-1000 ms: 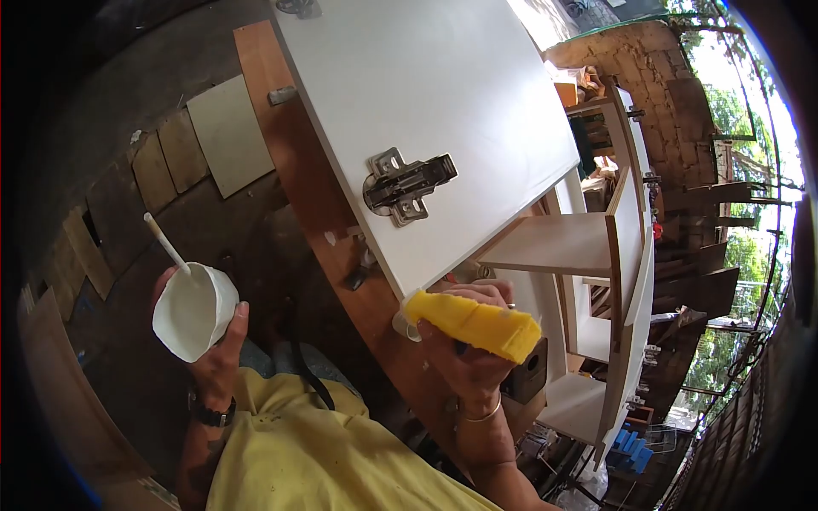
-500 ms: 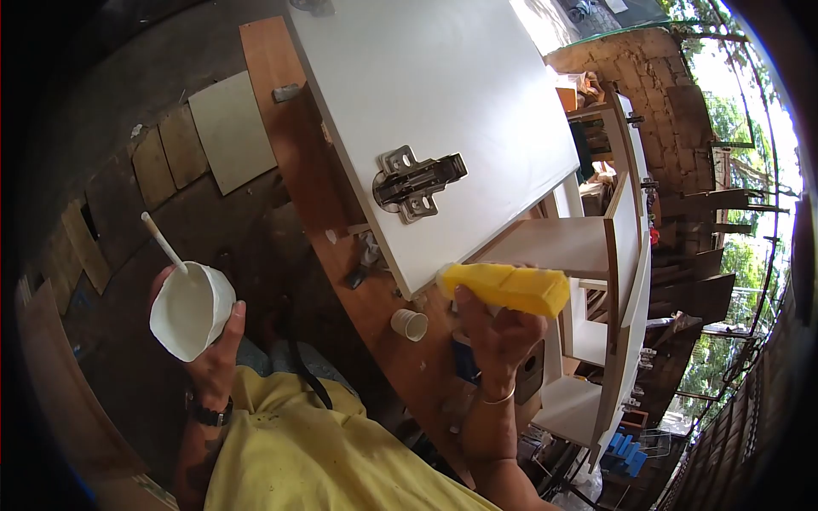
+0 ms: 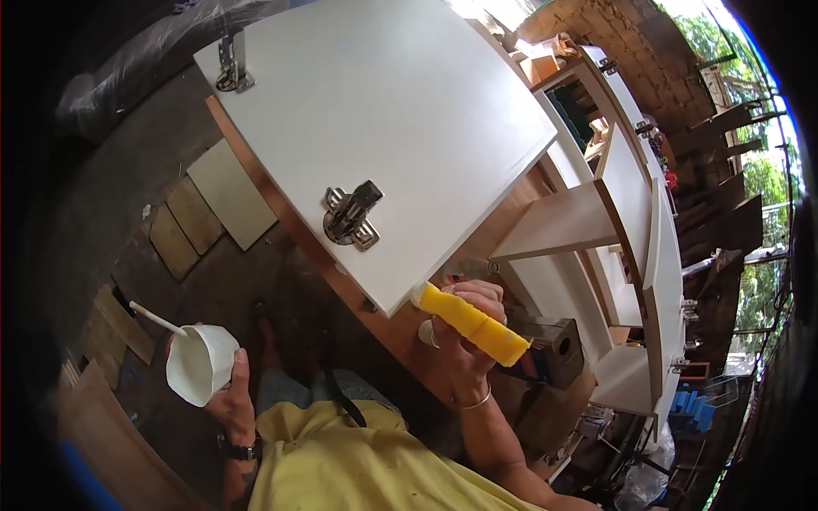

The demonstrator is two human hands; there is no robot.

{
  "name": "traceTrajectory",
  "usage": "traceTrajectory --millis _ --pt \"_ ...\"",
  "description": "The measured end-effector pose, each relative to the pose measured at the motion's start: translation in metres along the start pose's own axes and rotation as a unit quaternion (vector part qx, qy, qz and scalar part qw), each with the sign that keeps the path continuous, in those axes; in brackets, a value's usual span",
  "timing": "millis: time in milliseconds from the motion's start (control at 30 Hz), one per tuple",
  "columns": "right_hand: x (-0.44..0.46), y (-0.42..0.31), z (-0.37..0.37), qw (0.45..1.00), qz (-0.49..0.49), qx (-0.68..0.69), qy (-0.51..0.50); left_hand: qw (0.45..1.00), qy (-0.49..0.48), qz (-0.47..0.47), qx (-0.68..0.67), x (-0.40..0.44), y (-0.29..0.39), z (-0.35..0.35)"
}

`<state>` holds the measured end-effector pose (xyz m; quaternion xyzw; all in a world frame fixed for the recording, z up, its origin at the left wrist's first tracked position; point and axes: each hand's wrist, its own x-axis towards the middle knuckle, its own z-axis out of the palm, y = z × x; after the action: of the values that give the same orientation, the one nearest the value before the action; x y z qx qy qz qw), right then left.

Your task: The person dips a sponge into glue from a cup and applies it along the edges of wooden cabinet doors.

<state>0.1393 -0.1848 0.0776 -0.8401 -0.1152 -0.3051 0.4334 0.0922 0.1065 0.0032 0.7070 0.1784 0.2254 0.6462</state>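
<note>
My left hand (image 3: pixel 232 402) is closed around a white cup (image 3: pixel 203 364) with a pale, thin stick (image 3: pixel 157 318) standing in it. The cup tilts a little, and its inside looks white. In my right hand (image 3: pixel 474 353) is a long yellow sponge (image 3: pixel 473 322) with a whitish tip. That tip is at the near corner of a white panel (image 3: pixel 383 119); whether it touches the edge I cannot tell. One metal hinge (image 3: pixel 351 215) is on the panel near me, and another hinge (image 3: pixel 230 64) is at its far left corner.
Under the panel is an orange-brown board (image 3: pixel 281 200). A small white cup (image 3: pixel 429 334) is partly hidden behind my right hand. White cabinet frames (image 3: pixel 609 213) stand on the right. Several flat boards (image 3: pixel 232 194) lie on the floor at left.
My view has shifted, so the panel's far hinge now shows more fully. The sponge has tilted, its rear end dropping, while its tip stays by the panel's corner. Both hands keep their hold.
</note>
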Motion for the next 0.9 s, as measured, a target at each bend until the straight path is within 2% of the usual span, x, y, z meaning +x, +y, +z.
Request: traceTrajectory --millis 133,300,333,433,467,533,567,667,800,833,867,900 --pt "0.002 0.020 0.001 0.998 0.038 0.020 0.047 0.999 -0.017 0.037 0.024 0.007 0.009 -0.001" --pt "0.021 0.041 -0.007 0.992 0.065 0.011 0.107 0.997 0.018 0.064 0.026 0.011 0.006 -0.004" --pt "0.025 0.044 -0.004 0.980 0.117 0.062 0.149 0.997 0.017 0.072 0.033 0.012 0.009 -0.003" --pt "0.038 0.070 -0.013 0.975 0.102 0.082 0.179 0.994 0.010 0.086 0.060 0.015 0.000 -0.013" --pt "0.046 0.065 -0.018 0.966 0.142 0.116 0.184 0.994 0.004 0.085 0.066 0.017 0.004 -0.013" --pt "0.051 0.086 -0.025 0.959 0.173 0.088 0.208 0.993 -0.006 0.084 0.079 0.016 0.015 -0.010" --pt "0.057 0.091 -0.026 0.955 0.150 0.096 0.237 0.994 -0.003 0.087 0.068 0.017 0.015 -0.010" --pt "0.064 0.090 -0.031 0.955 0.171 0.117 0.213 0.997 0.018 0.050 0.054 0.014 0.030 0.000" --pt "0.053 0.071 -0.025 0.953 0.198 0.156 0.168 0.996 0.017 0.069 0.050 0.018 0.029 0.001" --pt "0.046 0.065 -0.023 0.960 0.174 0.154 0.154 0.993 0.028 0.097 0.058 0.019 0.030 0.005" --pt "0.043 0.062 -0.012 0.960 0.119 0.173 0.187 0.993 0.031 0.099 0.060 0.019 0.032 0.008" --pt "0.037 0.055 -0.012 0.977 0.078 0.119 0.156 0.992 0.035 0.100 0.061 0.018 0.035 0.010"
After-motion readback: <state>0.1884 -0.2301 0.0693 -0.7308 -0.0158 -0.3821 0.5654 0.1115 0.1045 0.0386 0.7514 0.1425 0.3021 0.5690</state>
